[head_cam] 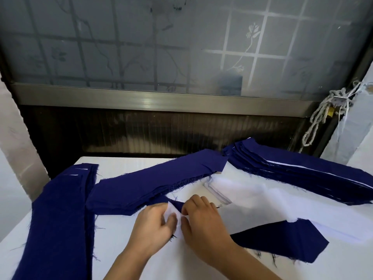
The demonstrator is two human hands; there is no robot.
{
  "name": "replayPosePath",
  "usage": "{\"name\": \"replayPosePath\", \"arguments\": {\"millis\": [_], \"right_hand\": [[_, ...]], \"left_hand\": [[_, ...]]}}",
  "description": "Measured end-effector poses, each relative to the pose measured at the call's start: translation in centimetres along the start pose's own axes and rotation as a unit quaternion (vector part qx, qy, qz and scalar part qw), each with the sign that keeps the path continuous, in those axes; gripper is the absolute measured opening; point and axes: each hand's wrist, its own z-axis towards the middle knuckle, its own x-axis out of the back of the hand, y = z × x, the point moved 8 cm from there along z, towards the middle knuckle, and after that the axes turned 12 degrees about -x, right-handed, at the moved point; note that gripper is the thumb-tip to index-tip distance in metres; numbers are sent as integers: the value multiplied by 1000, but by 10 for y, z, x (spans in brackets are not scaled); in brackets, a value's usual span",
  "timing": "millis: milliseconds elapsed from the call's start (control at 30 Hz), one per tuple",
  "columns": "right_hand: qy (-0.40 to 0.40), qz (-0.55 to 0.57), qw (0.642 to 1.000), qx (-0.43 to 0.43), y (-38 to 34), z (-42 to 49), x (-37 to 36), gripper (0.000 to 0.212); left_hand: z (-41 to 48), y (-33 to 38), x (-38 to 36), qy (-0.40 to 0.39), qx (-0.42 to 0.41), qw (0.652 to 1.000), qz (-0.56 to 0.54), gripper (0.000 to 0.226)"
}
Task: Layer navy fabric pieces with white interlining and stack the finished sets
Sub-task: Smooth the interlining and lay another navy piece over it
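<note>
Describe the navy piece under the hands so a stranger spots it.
On the white table, find the near right area. The navy piece runs rightward from under the right hand. Unlike the navy stacks, it is one layer, partly covered by white interlining.

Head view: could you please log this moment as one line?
step: aligning layers | left hand: pinches white interlining end | right hand: pinches same end | navy piece: underneath

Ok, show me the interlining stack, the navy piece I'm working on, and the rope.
interlining stack [262,201]: head view, top sheet's middle.
navy piece [282,239]: head view, uncovered right end.
rope [323,110]: head view, hanging loops.
</note>
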Motion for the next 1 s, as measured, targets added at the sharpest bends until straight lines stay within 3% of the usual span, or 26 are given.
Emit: {"name": "replayPosePath", "arguments": {"millis": [133, 233, 400, 533, 667, 833, 1000], "right_hand": [[-66, 111, 992, -14, 29, 12, -13, 49], [-104, 148, 983, -32, 51, 16, -20, 55], [-100, 68, 992, -22, 80, 14, -20, 31], [-89, -25, 996, 11, 88, 6, -8, 17], [-65, -51, 996, -22, 121, -5, 18, 17], [1, -189, 976, -108, 189, -29, 55, 6], [120, -203, 957, -169, 230, -51, 85, 31]], "left_hand": [[2, 4, 1, 29, -37, 999, 20, 25], [1, 8, 5, 70, -66, 995, 15, 31], [0, 6, 16, 140, -66, 985, -79, 33], [-3, 2, 20, 179, -35, 980, -83, 11], [-9, -7, 27, 215, 19, 975, -51, 16], [-11, -7, 31, 219, 49, 974, -1, 23], [-8, -9, 29, 203, 57, 976, 46, 25]]}}
